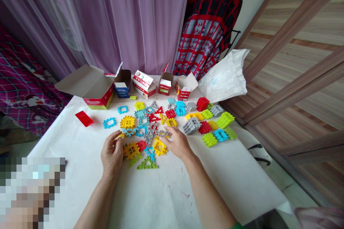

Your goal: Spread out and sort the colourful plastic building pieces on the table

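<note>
A loose pile of plastic interlocking building pieces lies in front of me on the white-covered table (pixel 150 193). My left hand (pixel 111 153) is at the pile's left edge, fingers bent and thumb apart, beside a yellow square piece (pixel 131 150). Nothing shows clearly between its fingers. At the right of the pile, my right hand (pixel 177 144) has thumb and forefinger on a grey piece (pixel 163 133). Near it lies another yellow piece (pixel 160 146). A green triangular piece (pixel 147 163) is closest to me, and a blue square piece (pixel 142 131) sits mid-pile.
Sorted stacks, including grey squares (pixel 191 126) and green squares (pixel 225 119), stand to the right. Along the back are a large open box (pixel 98 96), several small boxes (pixel 144 85) and a white bag (pixel 227 77). A red rectangular piece (pixel 84 118) lies left, near blue frames (pixel 109 123).
</note>
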{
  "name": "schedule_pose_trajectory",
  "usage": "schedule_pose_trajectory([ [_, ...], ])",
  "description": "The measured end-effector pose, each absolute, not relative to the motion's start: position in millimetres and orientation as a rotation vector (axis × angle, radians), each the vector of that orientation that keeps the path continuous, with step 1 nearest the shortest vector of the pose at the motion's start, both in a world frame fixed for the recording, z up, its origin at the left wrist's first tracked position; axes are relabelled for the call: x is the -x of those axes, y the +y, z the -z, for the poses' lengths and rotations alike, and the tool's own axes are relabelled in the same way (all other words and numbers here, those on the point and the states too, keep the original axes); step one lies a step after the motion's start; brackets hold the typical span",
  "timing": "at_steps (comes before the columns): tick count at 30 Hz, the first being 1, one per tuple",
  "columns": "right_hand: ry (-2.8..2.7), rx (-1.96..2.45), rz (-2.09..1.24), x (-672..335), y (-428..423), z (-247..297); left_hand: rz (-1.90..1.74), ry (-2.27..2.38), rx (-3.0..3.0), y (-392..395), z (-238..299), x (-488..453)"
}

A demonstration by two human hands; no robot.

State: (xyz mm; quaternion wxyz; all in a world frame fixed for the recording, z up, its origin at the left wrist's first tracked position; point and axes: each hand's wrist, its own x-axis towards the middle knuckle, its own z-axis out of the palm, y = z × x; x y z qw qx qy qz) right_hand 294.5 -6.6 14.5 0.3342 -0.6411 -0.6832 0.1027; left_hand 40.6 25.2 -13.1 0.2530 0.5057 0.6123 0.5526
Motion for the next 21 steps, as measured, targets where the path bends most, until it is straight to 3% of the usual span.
schedule_pose_trajectory([
  [11,-1.55,1.458,0.064,-295,8,26,-1.577,1.888,-1.314,40,19,-1],
  [21,-1.469,1.375,0.118,-300,8,38,-0.611,2.27,-1.946,27,6,-8],
])
